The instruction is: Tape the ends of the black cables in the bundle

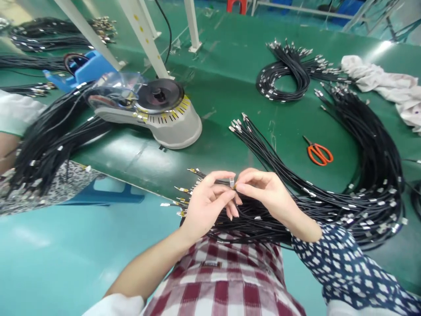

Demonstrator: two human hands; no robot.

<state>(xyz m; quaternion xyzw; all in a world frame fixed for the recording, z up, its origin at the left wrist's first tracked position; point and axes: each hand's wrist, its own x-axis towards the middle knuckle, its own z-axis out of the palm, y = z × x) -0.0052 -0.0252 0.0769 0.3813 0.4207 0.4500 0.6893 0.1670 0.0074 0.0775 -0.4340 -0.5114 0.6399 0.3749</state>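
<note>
Between my fingertips is a small silvery connector (232, 181) at the end of a black cable. My left hand (210, 202) pinches it from the left, thumb and forefinger closed near the metal piece. From the other side, my right hand (259, 188) has its thumb and forefinger pressed together at the same connector end. Below and around both hands lies a thick bundle of black cables (263, 219) with white tags, partly across my lap. Several cable ends with yellowish tips (182, 190) stick out left of my left hand.
Orange-handled scissors (318, 153) lie right of a cable bunch (259, 142). A coiled cable bundle (283, 83) and white cloth (381, 81) are farther back. A round tape dispenser (177, 127) stands at left, near a co-worker's sleeve (16, 112) and more cables (49, 131).
</note>
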